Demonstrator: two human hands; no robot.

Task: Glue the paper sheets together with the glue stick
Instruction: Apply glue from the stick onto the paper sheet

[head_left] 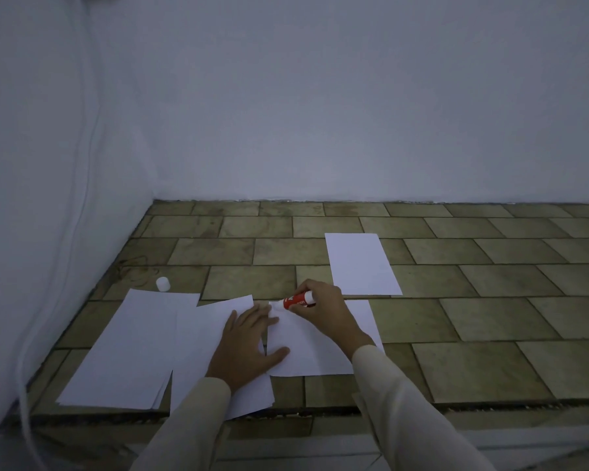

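Several white paper sheets lie on a tiled surface. My right hand (323, 309) grips a red glue stick (298, 299), its white tip touching the top left corner of the near right sheet (323, 355). My left hand (249, 348) lies flat with fingers spread, pressing on the edge where that sheet meets the middle sheet (201, 341). A stack of sheets (130, 348) lies at the left. One more sheet (363, 263) lies alone farther back. The glue stick's white cap (162, 284) stands beyond the left stack.
The tiled ledge (473, 321) ends at a front edge near me, with a lower step below. White walls close the left side and the back. A white cable (72, 232) hangs down the left wall.
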